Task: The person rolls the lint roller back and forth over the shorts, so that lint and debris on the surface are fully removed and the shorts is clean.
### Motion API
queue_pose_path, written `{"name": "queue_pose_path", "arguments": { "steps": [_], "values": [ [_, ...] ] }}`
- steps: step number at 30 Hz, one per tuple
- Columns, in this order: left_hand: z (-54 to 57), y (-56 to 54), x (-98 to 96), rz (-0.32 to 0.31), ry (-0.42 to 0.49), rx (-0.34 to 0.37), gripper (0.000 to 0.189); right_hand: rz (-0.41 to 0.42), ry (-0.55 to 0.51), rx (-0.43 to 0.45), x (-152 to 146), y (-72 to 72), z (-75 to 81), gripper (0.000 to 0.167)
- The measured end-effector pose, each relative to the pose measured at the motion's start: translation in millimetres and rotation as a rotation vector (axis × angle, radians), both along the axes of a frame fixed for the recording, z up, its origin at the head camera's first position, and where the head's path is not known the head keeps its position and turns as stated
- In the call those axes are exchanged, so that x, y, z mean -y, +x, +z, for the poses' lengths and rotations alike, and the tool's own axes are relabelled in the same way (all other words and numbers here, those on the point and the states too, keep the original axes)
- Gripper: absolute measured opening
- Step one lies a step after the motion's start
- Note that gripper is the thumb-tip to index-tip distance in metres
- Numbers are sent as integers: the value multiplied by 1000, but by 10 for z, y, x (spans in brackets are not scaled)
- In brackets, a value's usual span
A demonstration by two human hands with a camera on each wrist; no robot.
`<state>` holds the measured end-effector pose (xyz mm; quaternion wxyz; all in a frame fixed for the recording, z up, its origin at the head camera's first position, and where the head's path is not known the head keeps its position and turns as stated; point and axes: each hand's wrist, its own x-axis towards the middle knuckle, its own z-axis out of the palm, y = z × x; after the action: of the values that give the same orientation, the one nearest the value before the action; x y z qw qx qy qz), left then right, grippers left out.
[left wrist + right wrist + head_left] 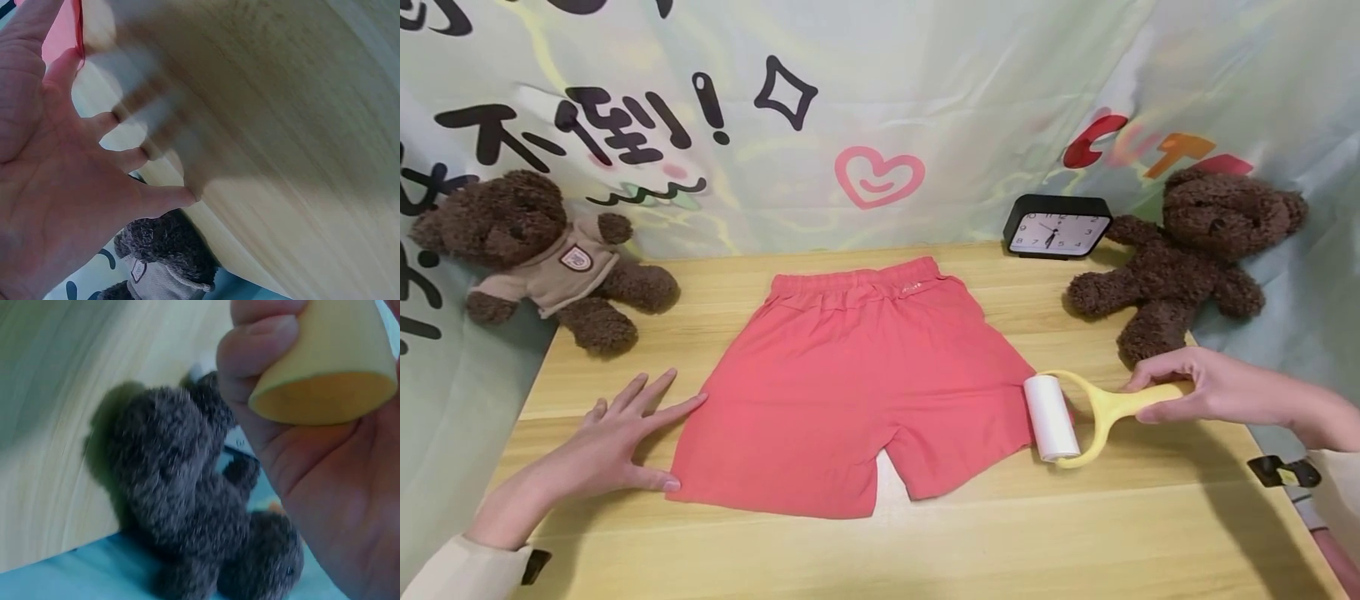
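Note:
Red shorts lie flat on the wooden table, waistband toward the back wall. My left hand is spread at their left edge, thumb and index fingertips touching the cloth. In the left wrist view the fingers of my left hand are splayed, with a corner of the red shorts beside them. My right hand grips the yellow handle of a lint roller, whose white roll sits at the shorts' right leg edge. The right wrist view shows the hollow handle end of the lint roller inside my curled right hand.
A brown teddy bear in a beige top sits at the back left. Another brown teddy bear leans at the back right, next to a black desk clock. Printed cloth hangs behind the wooden table.

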<state>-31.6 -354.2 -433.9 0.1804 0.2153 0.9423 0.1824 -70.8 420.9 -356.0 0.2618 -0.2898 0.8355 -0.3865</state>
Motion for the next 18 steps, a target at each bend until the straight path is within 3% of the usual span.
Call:
{"name": "queue_pose_path", "arguments": {
  "steps": [7, 13, 18],
  "values": [
    [22, 4, -13, -3, 7, 1, 107, -133, 167, -78, -306, 175, -10, 29],
    [18, 3, -16, 2, 4, 7, 107, -193, 123, -135, -543, 360, -52, 36],
    [12, 4, -14, 2, 9, 10, 108, -374, 124, -167, -626, 556, -91, 32]
  ]
}}
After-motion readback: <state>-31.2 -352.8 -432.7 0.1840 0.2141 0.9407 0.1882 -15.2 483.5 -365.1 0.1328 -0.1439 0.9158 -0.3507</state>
